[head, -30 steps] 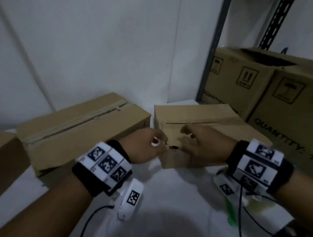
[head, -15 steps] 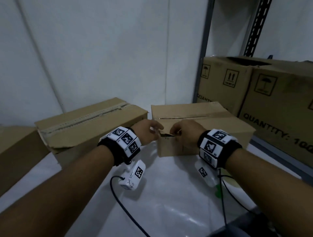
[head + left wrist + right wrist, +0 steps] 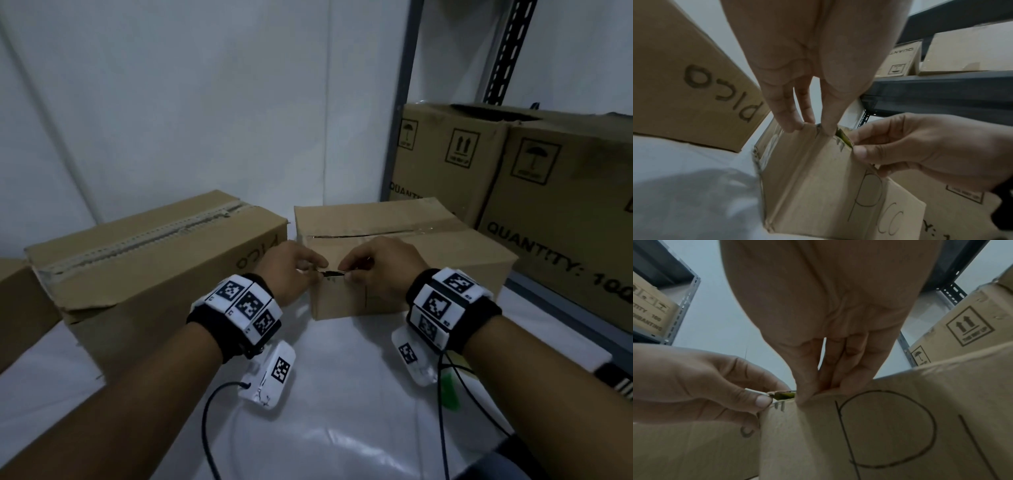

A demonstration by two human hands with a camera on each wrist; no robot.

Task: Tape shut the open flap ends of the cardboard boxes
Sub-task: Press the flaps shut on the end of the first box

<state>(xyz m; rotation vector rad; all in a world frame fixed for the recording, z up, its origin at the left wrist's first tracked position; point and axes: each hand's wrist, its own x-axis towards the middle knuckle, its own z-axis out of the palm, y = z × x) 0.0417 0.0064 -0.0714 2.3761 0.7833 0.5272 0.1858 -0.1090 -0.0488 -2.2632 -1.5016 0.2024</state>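
Note:
A cardboard box (image 3: 394, 219) with "PICO" written on its near end (image 3: 879, 434) stands in the middle of the white surface. Its top seam is a dark slit. Both my hands meet at the near top edge. A short dark, yellowish strip of tape (image 3: 331, 273) runs between them along that edge. My left hand (image 3: 317, 270) pinches its left end (image 3: 784, 395) between thumb and forefinger. My right hand (image 3: 346, 274) pinches the other end (image 3: 844, 139) against the cardboard. Whether the strip sticks to the box I cannot tell.
A longer box (image 3: 147, 260) with a ragged taped seam lies just left, almost touching. Part of another box (image 3: 17, 308) shows at the far left. Large printed cartons (image 3: 555, 212) fill a metal rack (image 3: 399, 102) on the right. Cables hang from both wrists.
My head has pulled back, so the box looks smaller. Both hands have stayed at the box's near top edge, and the strip between the fingers now shows more clearly.

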